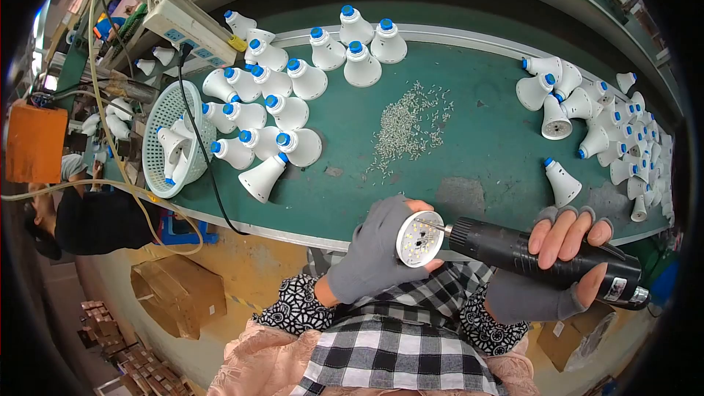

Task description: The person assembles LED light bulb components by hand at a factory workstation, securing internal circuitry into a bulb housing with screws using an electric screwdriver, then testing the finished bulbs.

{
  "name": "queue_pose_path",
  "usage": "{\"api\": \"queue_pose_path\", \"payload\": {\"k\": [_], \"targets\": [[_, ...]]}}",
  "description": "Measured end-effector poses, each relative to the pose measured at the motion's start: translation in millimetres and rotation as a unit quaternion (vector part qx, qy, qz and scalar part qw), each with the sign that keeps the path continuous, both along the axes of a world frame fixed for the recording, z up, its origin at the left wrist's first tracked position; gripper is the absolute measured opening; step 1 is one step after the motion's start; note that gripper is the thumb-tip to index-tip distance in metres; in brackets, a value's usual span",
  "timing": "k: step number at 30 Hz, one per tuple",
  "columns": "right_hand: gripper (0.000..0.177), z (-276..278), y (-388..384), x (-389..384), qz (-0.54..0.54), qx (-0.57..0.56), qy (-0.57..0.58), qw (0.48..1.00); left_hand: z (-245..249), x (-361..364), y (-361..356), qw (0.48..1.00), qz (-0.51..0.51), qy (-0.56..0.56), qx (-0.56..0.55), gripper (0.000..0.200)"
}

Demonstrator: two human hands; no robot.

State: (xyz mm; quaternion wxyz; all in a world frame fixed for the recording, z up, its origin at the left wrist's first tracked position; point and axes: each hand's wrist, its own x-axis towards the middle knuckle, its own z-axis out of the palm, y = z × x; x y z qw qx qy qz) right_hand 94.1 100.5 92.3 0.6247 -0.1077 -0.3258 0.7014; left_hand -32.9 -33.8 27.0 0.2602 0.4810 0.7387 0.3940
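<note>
My left hand (378, 249), in a grey fingerless glove, is closed around a white LED bulb base (420, 248) whose round board of LEDs faces the tool. My right hand (557, 264), gloved the same way, grips a black electric screwdriver (506, 244). The screwdriver lies nearly level, and its thin bit reaches the upper part of the LED board. Whether a screw sits under the tip is too small to tell. Beyond my hands, a pile of small screws (411, 125) is spread on the green table (345, 198).
Several white bulb housings with blue caps stand at the left (282, 114) and in a crowd at the right (616, 132). A pale basket (155, 154) holds more housings. A black cable (202, 147) crosses the left table edge. Another person (103, 220) is at far left.
</note>
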Motion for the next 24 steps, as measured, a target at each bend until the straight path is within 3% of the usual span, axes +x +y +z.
{"api": "queue_pose_path", "payload": {"k": [3,6,13,24], "targets": [[0.03,1.3,0.3,-0.9,0.05,0.038,-0.009,0.998,-0.1,0.1,0.4,1.0,-0.001,0.006,-0.005,0.068],[0.037,-1.9,0.2,1.2,0.02,0.015,-0.033,0.999,-1.5,0.7,0.7,1.0,0.0,-0.023,0.014,0.066],[0.031,2.1,-0.4,-4.2,0.051,0.067,-0.043,0.995,-3.5,0.9,2.0,1.0,-0.008,-0.009,0.028,0.063],[0.028,7.1,1.2,-7.4,0.132,0.088,-0.05,0.986,0.6,2.5,0.5,0.996,-0.055,-0.077,0.006,0.06]]}}
